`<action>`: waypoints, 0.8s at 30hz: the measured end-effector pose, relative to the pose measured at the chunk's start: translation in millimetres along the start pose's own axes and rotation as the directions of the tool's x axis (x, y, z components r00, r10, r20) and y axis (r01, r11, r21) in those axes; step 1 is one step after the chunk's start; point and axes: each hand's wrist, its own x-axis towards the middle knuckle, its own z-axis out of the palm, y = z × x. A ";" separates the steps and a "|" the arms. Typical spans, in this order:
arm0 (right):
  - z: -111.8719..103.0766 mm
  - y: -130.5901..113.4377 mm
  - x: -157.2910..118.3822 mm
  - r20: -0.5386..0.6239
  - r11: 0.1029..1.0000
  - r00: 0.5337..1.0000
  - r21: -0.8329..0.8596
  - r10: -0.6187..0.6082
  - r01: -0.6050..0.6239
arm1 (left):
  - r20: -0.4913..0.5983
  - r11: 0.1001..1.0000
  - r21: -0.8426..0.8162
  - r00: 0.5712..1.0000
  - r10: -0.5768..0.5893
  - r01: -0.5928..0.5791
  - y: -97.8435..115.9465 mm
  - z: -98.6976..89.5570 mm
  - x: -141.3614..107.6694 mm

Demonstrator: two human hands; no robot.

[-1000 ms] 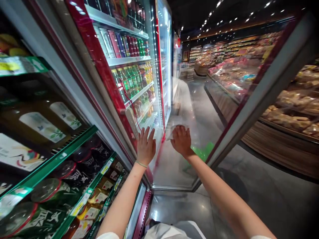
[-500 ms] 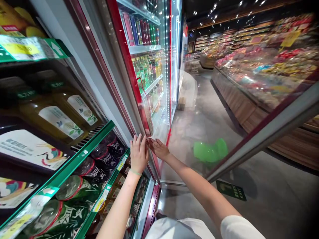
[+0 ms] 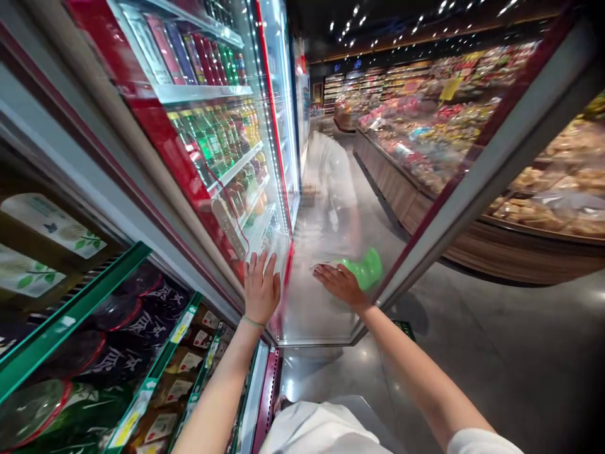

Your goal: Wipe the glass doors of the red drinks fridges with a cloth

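With the left hand (image 3: 259, 293) released and the right hand's (image 3: 339, 282) grip indeterminate, the glass door (image 3: 463, 198) stands open beside the bottle shelves (image 3: 101, 290), where uneven pressure could swing it, pinching fingers against the cabinet frame (image 3: 118, 195).

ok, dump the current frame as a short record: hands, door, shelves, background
left_hand: fingers spread, near the red frame edge; holds nothing visible
right_hand: flattened over the glass; thin pale edge at fingertips, item unclear
wrist: thin band, left
door: glass door, ajar
shelves: bottles behind green rails, lower left
background: green shape; wood-sided display, right
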 end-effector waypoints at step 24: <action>49.4 -105.8 89.8 -0.156 0.986 0.980 0.125 0.127 -0.108 | -0.031 0.986 0.134 0.995 -0.093 0.097 -39.5 -29.7 -22.2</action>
